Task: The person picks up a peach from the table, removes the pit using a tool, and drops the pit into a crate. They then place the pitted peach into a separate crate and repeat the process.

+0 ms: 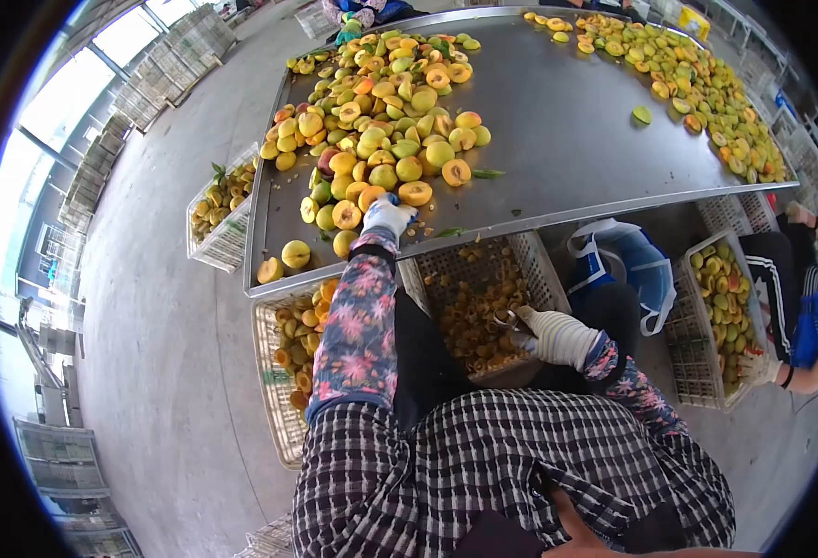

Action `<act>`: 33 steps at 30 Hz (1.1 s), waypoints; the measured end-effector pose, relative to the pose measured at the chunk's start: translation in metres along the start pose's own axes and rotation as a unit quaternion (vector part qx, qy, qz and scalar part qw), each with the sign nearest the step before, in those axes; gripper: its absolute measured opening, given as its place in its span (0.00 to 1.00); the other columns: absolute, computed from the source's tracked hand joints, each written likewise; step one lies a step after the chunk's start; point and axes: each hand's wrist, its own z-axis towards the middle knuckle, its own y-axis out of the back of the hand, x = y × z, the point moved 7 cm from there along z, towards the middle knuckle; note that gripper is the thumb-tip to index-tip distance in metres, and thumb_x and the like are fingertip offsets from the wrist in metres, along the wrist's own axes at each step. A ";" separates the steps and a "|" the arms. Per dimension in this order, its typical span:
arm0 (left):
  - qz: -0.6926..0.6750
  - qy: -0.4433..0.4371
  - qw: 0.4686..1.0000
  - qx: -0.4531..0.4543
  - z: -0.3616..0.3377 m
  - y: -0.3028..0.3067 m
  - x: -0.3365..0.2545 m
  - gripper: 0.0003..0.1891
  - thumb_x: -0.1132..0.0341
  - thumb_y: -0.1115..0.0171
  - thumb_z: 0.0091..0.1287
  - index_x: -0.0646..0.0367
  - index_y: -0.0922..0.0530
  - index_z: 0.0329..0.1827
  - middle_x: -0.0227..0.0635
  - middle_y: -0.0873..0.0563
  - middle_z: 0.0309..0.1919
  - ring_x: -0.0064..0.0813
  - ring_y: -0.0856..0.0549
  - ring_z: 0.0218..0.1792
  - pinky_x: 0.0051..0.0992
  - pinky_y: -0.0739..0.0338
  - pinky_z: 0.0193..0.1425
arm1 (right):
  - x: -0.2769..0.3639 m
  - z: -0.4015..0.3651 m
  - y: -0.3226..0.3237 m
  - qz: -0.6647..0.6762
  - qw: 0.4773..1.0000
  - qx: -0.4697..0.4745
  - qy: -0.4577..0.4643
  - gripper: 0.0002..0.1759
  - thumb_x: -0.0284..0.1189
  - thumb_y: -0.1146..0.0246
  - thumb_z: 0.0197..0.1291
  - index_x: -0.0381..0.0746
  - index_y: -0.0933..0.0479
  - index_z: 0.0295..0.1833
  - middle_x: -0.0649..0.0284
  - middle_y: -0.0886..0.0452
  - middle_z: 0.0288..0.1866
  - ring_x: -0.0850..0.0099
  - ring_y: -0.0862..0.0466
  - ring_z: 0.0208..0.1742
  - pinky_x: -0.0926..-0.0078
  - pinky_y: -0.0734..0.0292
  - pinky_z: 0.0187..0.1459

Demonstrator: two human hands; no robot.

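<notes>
— Two gloved hands; where is each?
— The left hand lies on the steel table, just inside its near rim. Its fingers are bent together against the peaches at the pile's edge; whether they grip one I cannot tell.
— And the other?
— The right hand is below the rim, fingers closed round a metal tool above the crate of pits.
— Room to move?
— Bare steel lies right of the pile, up to the second heap. Crates crowd under the rim. A co-worker's hand touches the far-right crate, well apart.
</notes>
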 end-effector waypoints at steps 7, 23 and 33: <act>-0.828 -0.028 0.526 0.190 -0.070 0.007 -0.023 0.21 0.56 0.41 0.68 0.57 0.25 0.60 0.37 0.17 0.49 0.38 0.17 0.50 0.46 0.19 0.51 | 0.016 0.002 0.019 0.082 0.995 -0.057 0.022 0.23 0.41 0.42 0.67 0.34 0.30 0.57 0.42 0.18 0.40 0.44 0.18 0.45 0.54 0.24 0.46; -0.794 -0.019 0.578 0.188 -0.182 -0.055 -0.112 0.23 0.52 0.52 0.77 0.66 0.27 0.60 0.42 0.17 0.48 0.35 0.17 0.49 0.34 0.19 0.54 | 0.048 0.021 0.058 -0.046 0.962 -0.262 0.064 0.18 0.39 0.41 0.66 0.32 0.29 0.47 0.45 0.18 0.29 0.46 0.17 0.34 0.51 0.24 0.36; -0.014 0.008 0.996 -0.093 -0.198 0.093 0.033 0.21 0.51 0.43 0.70 0.59 0.18 0.53 0.45 0.15 0.52 0.44 0.15 0.49 0.33 0.22 0.53 | -0.002 0.008 0.036 0.031 0.985 -0.161 0.048 0.18 0.38 0.39 0.66 0.32 0.28 0.48 0.44 0.19 0.34 0.45 0.17 0.38 0.56 0.24 0.38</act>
